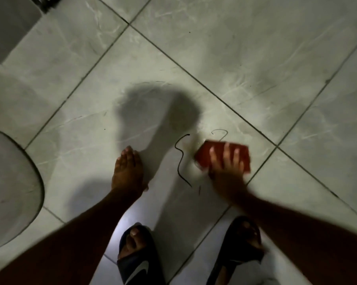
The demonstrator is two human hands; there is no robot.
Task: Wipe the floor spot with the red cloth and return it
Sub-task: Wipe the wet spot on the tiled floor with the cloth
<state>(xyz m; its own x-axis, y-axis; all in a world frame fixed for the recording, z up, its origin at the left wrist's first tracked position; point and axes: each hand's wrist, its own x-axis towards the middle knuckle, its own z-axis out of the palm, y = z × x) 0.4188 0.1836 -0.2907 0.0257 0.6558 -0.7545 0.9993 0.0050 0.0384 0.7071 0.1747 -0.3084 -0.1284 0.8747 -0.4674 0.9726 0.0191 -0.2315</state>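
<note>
A folded red cloth (204, 156) lies flat on the pale tiled floor (245, 58), and my right hand (224, 165) presses down on it with fingers spread across its top. The hand and cloth look blurred. Just left of the cloth runs a wavy black mark (180, 159) on the tile, and a fainter thin curl (220, 132) shows above the cloth. My left hand (128, 169) rests flat on the floor, fingers together, left of the black mark and apart from the cloth.
My two feet in dark slides (136, 260) (243, 249) stand at the bottom. A rounded white object (11, 192) sits at the left edge. A pale wall or cabinet (7, 27) fills the top left corner. Open tiles stretch above and to the right.
</note>
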